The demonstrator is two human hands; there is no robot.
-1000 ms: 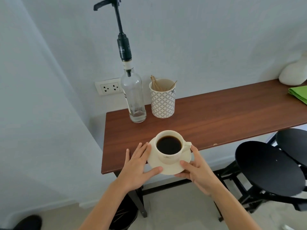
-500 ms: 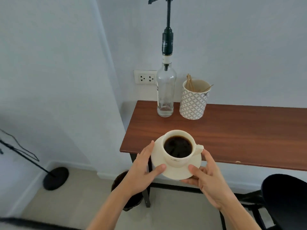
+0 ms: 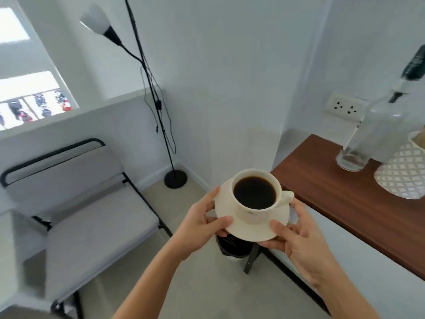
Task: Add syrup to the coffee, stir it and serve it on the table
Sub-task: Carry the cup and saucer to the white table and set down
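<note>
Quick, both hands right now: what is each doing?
Left hand: closed on the saucer rim, left side.
Right hand: closed on the saucer's right side, coffee cup riding on it.

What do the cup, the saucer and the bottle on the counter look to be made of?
Cup and saucer: likely glazed ceramic, going by the cream, opaque, thick-walled body and soft sheen. Bottle: clear glass, or possibly hard plastic, since the wall and socket show through it. It is blurred.
</note>
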